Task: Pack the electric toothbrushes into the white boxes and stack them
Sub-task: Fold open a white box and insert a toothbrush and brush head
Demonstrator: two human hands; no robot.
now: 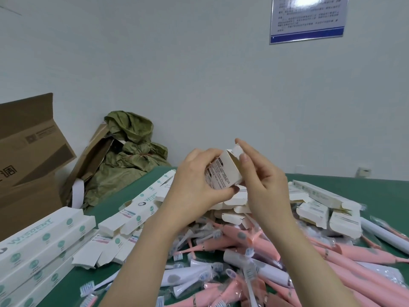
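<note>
1. Far left: a brown corrugated cardboard carton (26,151) stands open. Its dark printed characters are cut off at the frame edge.
2. Below it, a stack of long white boxes with teal print (39,244) lies on the green desk (376,187). The lettering appears to read "WISDERY".
3. Behind the desk, a crumpled olive-green sack (130,156) leans against the wall.
4. Centre: the left hand (197,182) is curled round a white box with black small print (223,171), holding it in the air above the desk. The print is too small to read.
5. The right hand (263,185) pinches the box's end flap (238,149) between thumb and forefinger. That end is open.
6. Both forearms cross above a pile of pink and white electric toothbrushes (265,251) and hide part of it.
7. Right: loose open-ended white boxes (321,202) lie against the pile's far edge.
8. Upper right: a blue-bordered wall notice (307,16). Glare and blur make the text illegible.
</note>
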